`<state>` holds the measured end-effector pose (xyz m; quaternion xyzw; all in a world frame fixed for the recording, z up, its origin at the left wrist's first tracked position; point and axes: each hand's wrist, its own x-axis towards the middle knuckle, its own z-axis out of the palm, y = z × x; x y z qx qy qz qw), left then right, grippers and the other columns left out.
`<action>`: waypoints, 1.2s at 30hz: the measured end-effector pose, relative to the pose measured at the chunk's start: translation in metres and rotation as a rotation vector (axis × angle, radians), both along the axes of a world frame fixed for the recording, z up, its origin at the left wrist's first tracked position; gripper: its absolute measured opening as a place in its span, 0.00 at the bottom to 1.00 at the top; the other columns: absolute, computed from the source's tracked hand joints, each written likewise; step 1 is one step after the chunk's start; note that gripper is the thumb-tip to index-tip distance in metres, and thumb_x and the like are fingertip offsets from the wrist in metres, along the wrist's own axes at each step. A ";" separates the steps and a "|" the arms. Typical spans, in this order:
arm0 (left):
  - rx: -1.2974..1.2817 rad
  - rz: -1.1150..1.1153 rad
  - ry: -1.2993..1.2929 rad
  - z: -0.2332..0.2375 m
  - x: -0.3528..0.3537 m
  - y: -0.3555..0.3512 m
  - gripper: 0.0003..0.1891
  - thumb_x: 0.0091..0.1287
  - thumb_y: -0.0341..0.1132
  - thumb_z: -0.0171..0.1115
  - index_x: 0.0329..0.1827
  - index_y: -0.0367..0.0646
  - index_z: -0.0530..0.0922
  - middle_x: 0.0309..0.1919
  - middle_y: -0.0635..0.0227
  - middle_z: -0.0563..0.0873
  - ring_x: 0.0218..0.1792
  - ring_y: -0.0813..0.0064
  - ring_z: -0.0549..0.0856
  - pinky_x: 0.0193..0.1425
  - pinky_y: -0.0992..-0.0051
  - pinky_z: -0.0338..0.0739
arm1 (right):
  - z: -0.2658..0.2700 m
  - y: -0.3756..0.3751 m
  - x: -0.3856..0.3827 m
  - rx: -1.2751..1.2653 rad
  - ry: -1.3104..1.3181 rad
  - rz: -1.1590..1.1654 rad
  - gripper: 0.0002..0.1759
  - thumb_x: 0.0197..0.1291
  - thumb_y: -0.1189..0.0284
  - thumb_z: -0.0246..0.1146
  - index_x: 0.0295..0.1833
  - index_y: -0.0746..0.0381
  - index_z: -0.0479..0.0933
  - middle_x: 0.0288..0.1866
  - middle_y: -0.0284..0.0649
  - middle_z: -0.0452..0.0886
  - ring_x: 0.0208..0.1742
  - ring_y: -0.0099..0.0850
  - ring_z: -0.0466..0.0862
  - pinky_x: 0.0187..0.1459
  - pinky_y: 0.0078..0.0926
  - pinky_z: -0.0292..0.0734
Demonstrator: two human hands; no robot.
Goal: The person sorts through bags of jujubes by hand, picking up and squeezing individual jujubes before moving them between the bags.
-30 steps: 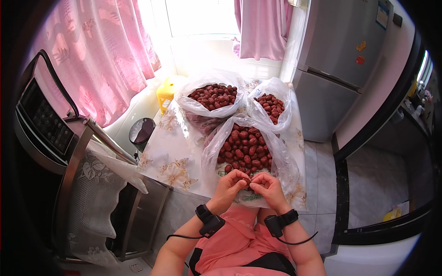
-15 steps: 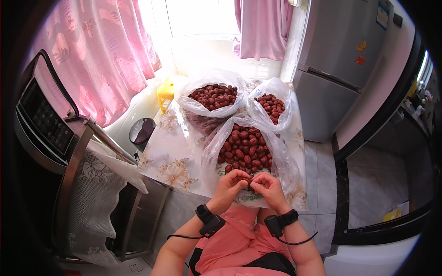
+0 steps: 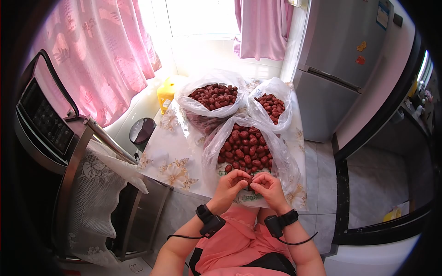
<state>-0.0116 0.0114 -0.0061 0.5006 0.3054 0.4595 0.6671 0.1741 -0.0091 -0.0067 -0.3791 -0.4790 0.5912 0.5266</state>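
Note:
My left hand [image 3: 229, 187] and my right hand [image 3: 268, 188] meet over the near edge of an open plastic bag [image 3: 212, 158]. Between the pinched fingertips of both hands is a red date [image 3: 249, 181], partly covered by the fingers. Wrinkled dark red dates [image 3: 246, 146] fill the bag just beyond my hands. Two more open plastic bags of dates stand behind it, a large one [image 3: 214, 96] at the back left and a smaller one [image 3: 271, 108] at the back right.
A flowered cloth [image 3: 172, 172] covers the table. On the left are a black appliance [image 3: 43, 122], a metal-framed stand [image 3: 142, 221] and a yellow stool [image 3: 165, 92]. A grey fridge [image 3: 317, 101] stands at the right, and pink curtains [image 3: 96, 55] hang by the window.

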 end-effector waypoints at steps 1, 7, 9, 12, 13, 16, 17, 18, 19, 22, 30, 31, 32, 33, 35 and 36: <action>0.002 0.000 0.007 0.000 0.000 0.000 0.08 0.72 0.29 0.62 0.52 0.38 0.78 0.46 0.73 0.83 0.48 0.83 0.81 0.55 0.80 0.76 | 0.000 0.000 0.000 0.006 -0.002 0.001 0.05 0.61 0.80 0.69 0.41 0.66 0.80 0.50 0.35 0.77 0.40 0.18 0.79 0.40 0.16 0.76; 0.013 -0.001 0.011 -0.002 0.000 0.001 0.08 0.72 0.29 0.63 0.51 0.38 0.77 0.46 0.72 0.83 0.48 0.83 0.81 0.55 0.79 0.76 | 0.000 0.000 0.000 0.010 -0.003 -0.007 0.04 0.61 0.80 0.68 0.41 0.66 0.80 0.50 0.34 0.77 0.40 0.18 0.79 0.40 0.16 0.76; 0.014 -0.001 0.008 -0.001 0.000 0.001 0.08 0.72 0.29 0.63 0.51 0.38 0.78 0.46 0.72 0.83 0.48 0.83 0.81 0.55 0.79 0.76 | 0.002 0.000 0.000 0.000 -0.001 -0.002 0.04 0.61 0.80 0.69 0.40 0.67 0.80 0.49 0.34 0.76 0.41 0.19 0.79 0.41 0.16 0.76; 0.016 -0.001 0.008 0.000 0.000 0.000 0.09 0.72 0.29 0.63 0.51 0.38 0.77 0.46 0.72 0.83 0.48 0.83 0.81 0.55 0.79 0.76 | 0.001 0.000 0.000 -0.005 -0.002 0.003 0.04 0.61 0.80 0.69 0.40 0.68 0.80 0.48 0.34 0.75 0.42 0.19 0.78 0.42 0.16 0.77; 0.016 -0.001 0.010 0.000 0.000 0.000 0.09 0.72 0.29 0.63 0.51 0.38 0.77 0.46 0.72 0.83 0.48 0.83 0.81 0.56 0.79 0.76 | 0.001 0.001 0.000 -0.001 -0.006 0.003 0.04 0.61 0.80 0.69 0.40 0.68 0.80 0.48 0.34 0.75 0.42 0.19 0.78 0.41 0.16 0.77; 0.013 -0.003 0.015 0.000 0.000 0.001 0.09 0.72 0.30 0.63 0.52 0.38 0.77 0.46 0.72 0.83 0.49 0.83 0.81 0.56 0.79 0.76 | 0.002 0.000 0.000 -0.004 -0.008 0.002 0.04 0.61 0.80 0.69 0.40 0.68 0.80 0.48 0.35 0.75 0.42 0.19 0.78 0.41 0.16 0.77; 0.013 -0.003 0.015 0.000 0.000 0.000 0.09 0.72 0.30 0.63 0.52 0.38 0.77 0.46 0.72 0.83 0.49 0.83 0.81 0.56 0.79 0.76 | 0.002 0.000 0.000 -0.004 -0.007 0.002 0.04 0.61 0.80 0.69 0.40 0.68 0.80 0.48 0.35 0.75 0.42 0.19 0.78 0.41 0.16 0.77; 0.009 -0.003 0.010 0.000 0.000 0.000 0.09 0.72 0.30 0.63 0.52 0.38 0.77 0.46 0.72 0.83 0.49 0.83 0.81 0.56 0.79 0.76 | 0.001 0.000 0.000 0.001 -0.005 0.000 0.04 0.61 0.80 0.69 0.40 0.67 0.80 0.49 0.34 0.76 0.41 0.18 0.79 0.41 0.16 0.76; 0.005 -0.004 0.005 0.000 0.000 0.000 0.09 0.72 0.30 0.64 0.52 0.38 0.77 0.46 0.72 0.83 0.49 0.83 0.81 0.56 0.79 0.76 | 0.001 0.000 0.000 0.006 -0.003 -0.002 0.04 0.61 0.80 0.68 0.40 0.66 0.80 0.50 0.34 0.76 0.40 0.18 0.79 0.41 0.16 0.75; 0.006 -0.006 0.002 -0.001 0.000 0.001 0.09 0.72 0.30 0.64 0.52 0.38 0.77 0.46 0.72 0.83 0.49 0.83 0.81 0.56 0.80 0.76 | 0.001 0.000 0.000 0.005 -0.003 0.000 0.04 0.62 0.79 0.69 0.40 0.68 0.80 0.48 0.35 0.75 0.42 0.19 0.78 0.41 0.16 0.77; 0.006 -0.003 0.007 0.003 0.000 0.000 0.09 0.72 0.29 0.63 0.52 0.38 0.77 0.46 0.72 0.83 0.49 0.83 0.81 0.56 0.80 0.76 | 0.001 0.000 0.000 -0.001 -0.005 0.000 0.04 0.61 0.80 0.68 0.40 0.66 0.80 0.50 0.34 0.76 0.40 0.18 0.79 0.40 0.16 0.75; 0.006 -0.002 0.006 0.003 0.000 -0.001 0.09 0.72 0.28 0.63 0.52 0.38 0.77 0.46 0.72 0.83 0.49 0.83 0.81 0.57 0.80 0.76 | 0.001 0.000 0.000 -0.002 -0.005 0.000 0.04 0.62 0.80 0.68 0.40 0.66 0.80 0.50 0.34 0.76 0.39 0.18 0.79 0.40 0.16 0.75; 0.006 -0.001 0.006 0.002 0.000 -0.001 0.09 0.72 0.28 0.63 0.52 0.38 0.77 0.46 0.72 0.83 0.49 0.83 0.81 0.57 0.80 0.76 | 0.001 0.000 0.000 -0.002 -0.005 0.000 0.04 0.62 0.80 0.68 0.40 0.66 0.80 0.50 0.34 0.76 0.39 0.18 0.79 0.40 0.16 0.75; 0.005 0.000 0.001 0.002 0.000 0.000 0.09 0.71 0.28 0.63 0.52 0.38 0.77 0.46 0.72 0.83 0.49 0.83 0.81 0.57 0.80 0.76 | 0.001 0.000 0.000 -0.003 -0.002 -0.001 0.04 0.62 0.80 0.68 0.40 0.66 0.80 0.50 0.34 0.76 0.39 0.18 0.79 0.40 0.16 0.75; 0.004 0.001 -0.004 0.001 0.000 0.000 0.09 0.71 0.27 0.63 0.52 0.38 0.77 0.46 0.72 0.83 0.49 0.83 0.81 0.57 0.80 0.76 | 0.001 0.000 0.000 -0.004 0.002 -0.001 0.04 0.62 0.80 0.68 0.40 0.66 0.80 0.50 0.34 0.76 0.39 0.18 0.79 0.40 0.16 0.75; 0.000 0.000 -0.002 0.000 0.000 0.000 0.09 0.71 0.27 0.63 0.52 0.38 0.77 0.46 0.72 0.82 0.49 0.83 0.81 0.57 0.80 0.76 | 0.001 0.000 0.000 -0.003 0.005 -0.001 0.04 0.62 0.80 0.68 0.40 0.66 0.80 0.50 0.34 0.76 0.39 0.18 0.79 0.40 0.16 0.75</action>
